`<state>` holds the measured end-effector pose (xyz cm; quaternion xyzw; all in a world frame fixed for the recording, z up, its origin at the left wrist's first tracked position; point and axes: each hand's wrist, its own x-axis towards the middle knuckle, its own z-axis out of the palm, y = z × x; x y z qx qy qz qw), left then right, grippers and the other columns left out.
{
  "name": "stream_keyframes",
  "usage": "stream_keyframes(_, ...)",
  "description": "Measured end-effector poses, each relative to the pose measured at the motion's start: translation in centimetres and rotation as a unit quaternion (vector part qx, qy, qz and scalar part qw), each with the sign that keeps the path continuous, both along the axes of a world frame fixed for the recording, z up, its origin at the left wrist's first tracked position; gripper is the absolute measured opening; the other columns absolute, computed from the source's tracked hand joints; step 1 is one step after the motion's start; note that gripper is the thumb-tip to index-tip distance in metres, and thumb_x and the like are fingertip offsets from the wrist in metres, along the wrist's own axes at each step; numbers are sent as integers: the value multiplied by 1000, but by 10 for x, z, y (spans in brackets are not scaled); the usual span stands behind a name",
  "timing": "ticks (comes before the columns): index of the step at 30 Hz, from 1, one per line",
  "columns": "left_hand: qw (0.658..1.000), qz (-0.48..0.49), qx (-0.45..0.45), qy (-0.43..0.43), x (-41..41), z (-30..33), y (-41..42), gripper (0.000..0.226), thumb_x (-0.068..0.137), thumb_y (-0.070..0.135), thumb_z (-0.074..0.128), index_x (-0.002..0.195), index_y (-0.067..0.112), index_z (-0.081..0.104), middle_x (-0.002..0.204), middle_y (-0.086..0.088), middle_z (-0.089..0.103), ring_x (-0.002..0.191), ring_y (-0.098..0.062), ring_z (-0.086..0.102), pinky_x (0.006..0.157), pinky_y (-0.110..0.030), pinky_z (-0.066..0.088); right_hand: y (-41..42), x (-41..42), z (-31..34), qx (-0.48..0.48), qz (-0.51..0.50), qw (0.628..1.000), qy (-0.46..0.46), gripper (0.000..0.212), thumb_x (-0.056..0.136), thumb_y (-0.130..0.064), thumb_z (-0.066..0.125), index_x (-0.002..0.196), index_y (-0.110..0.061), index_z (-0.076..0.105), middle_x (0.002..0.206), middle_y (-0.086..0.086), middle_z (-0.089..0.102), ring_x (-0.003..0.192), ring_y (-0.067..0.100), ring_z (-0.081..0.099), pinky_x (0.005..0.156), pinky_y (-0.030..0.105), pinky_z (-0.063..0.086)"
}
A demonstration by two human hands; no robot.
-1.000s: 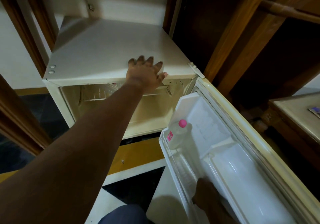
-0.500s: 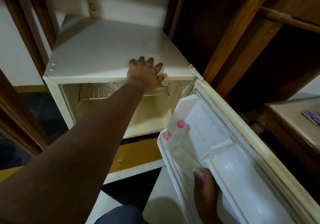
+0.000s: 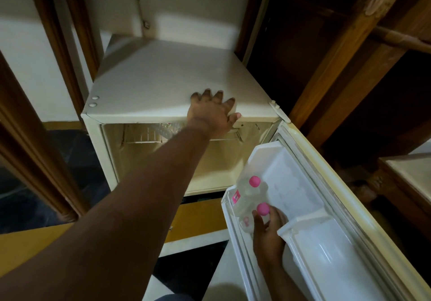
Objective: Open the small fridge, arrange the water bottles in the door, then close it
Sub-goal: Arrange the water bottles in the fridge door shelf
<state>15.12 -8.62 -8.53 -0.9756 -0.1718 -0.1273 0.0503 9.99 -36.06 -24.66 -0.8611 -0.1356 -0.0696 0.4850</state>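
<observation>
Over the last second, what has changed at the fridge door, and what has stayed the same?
The right hand has come up inside the door, bringing a second pink-capped bottle into the shelf beside the first bottle, and now grips it just below the cap. The first bottle, the open door and the left hand resting on the fridge top have stayed put.

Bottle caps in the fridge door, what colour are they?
Bright pink, both caps, best seen in the head view.
</observation>
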Motion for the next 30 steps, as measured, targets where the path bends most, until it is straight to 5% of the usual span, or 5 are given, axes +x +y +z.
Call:
stream_keyframes(4,1000,1,1,-6,1,-2,0,70,96,66,15,155,32,31,164,-7,31,148,-38,26,110,-57,25,9,20,0,-32,-30,999,-13,30,89,-9,64,113,7,59,114,24,62,109,40,56,96,54,46)
stream_keyframes(18,1000,-4,3,-6,-2,1,0,69,97,65,17,155,32,30,164,-8,30,149,-39,25,111,-57,25,17,21,-4,-132,-55,989,-26,38,87,-19,68,113,7,59,115,26,61,112,41,54,97,53,46)
stream_keyframes(25,1000,-8,10,6,-5,4,-1,69,97,65,16,154,30,32,161,-8,33,146,-38,29,109,-56,29,15,1,9,-201,-52,975,-84,73,73,-35,81,124,7,51,115,32,57,104,46,58,86,53,55)
stream_keyframes(30,1000,-11,-4,17,-10,8,-1,69,98,63,18,156,29,29,163,-7,30,148,-36,26,112,-54,27,21,-26,18,-143,-25,989,-29,90,82,-50,67,146,-5,24,142,22,37,129,34,39,100,40,45)
